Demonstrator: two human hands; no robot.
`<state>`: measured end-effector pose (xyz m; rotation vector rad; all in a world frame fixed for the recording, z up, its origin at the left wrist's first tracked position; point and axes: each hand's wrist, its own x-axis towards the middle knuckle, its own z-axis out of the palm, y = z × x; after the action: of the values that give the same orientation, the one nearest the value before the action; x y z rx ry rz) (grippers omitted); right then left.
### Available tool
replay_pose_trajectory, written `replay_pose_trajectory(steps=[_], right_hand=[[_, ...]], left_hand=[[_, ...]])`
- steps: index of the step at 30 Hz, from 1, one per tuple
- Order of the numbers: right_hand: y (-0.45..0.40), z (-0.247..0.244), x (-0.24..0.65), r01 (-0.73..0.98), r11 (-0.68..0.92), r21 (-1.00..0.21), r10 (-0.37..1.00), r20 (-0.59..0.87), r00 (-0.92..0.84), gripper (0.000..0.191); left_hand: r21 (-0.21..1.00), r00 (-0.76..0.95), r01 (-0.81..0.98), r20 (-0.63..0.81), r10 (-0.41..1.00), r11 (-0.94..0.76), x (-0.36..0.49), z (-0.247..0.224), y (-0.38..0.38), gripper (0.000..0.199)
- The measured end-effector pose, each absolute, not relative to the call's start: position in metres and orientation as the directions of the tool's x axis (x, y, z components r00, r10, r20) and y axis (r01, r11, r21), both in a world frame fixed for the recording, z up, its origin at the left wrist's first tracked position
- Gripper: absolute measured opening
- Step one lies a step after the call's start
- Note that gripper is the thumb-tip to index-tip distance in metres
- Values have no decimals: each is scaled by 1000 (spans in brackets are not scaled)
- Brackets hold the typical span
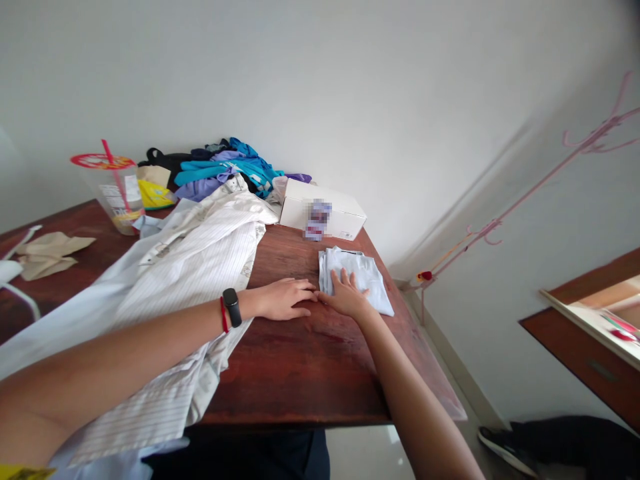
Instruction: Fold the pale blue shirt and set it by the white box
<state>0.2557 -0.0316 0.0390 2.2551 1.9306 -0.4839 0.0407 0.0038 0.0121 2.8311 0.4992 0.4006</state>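
Observation:
A folded light grey-blue cloth (pixel 373 283) lies on the right part of the dark wooden table (pixel 295 373). My right hand (pixel 346 293) rests flat on its left side, fingers spread. Just to the left, my left hand (pixel 285 299) lies on the bare wood, palm down with the fingers stretched out, its fingertips near my right hand. Neither hand grips anything. A white striped garment (pixel 200 247) is spread along the table under my left forearm and hangs over the front edge.
Behind the cloth stands a white box (pixel 345 212). A pile of blue and purple clothes (pixel 240 167) lies at the back. At left are a plastic cup (pixel 117 200) with a red straw and crumpled brown paper (pixel 50 253). A pink rack (pixel 530 190) leans across the right.

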Motion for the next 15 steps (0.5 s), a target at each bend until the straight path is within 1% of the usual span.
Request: replay_pose_trajectory(steps=[4,8,13,15], right_hand=[[-39,44,258,965,-242,-97,896,-403,185,103],[-41,43,265,971,-224,-79,879,-446,167,113],[-35,37,271,978,-190,-83,879,-458,132,121],[-31,35,275,979,-177,-98,887,-447,115,118]], left_hand=[[274,909,300,208,361,-914,41,14,4,40],[263,910,314,190,368,-912,40,15,2,41],[275,904,309,214,371,-910,40,13,3,41],[286,900,309,220,376,-907,41,10,4,40]])
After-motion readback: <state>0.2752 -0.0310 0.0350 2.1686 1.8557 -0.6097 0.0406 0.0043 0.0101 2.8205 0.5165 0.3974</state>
